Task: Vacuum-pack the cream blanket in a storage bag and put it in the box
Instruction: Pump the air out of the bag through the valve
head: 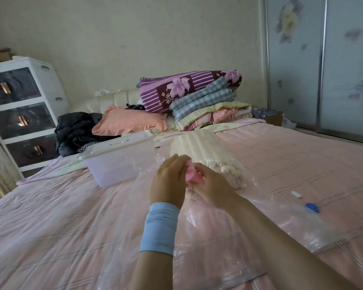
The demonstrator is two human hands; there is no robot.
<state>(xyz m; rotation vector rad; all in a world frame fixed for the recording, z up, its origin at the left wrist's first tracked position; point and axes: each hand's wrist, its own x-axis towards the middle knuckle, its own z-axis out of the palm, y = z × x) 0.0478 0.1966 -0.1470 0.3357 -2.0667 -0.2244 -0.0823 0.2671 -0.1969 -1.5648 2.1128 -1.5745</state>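
- Left hand [168,181] and right hand [215,188] pinch a pink object [194,174] over the storage bag [197,233].
- Cream blanket [197,147] inside: soft, light; film likely slippery; grip bag edges.

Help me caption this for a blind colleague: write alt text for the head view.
The left hand and right hand hold a pink object over a clear storage bag containing the cream blanket on a pink plaid bed. A lidded translucent box sits at left; a blue cap and white clip lie at right.
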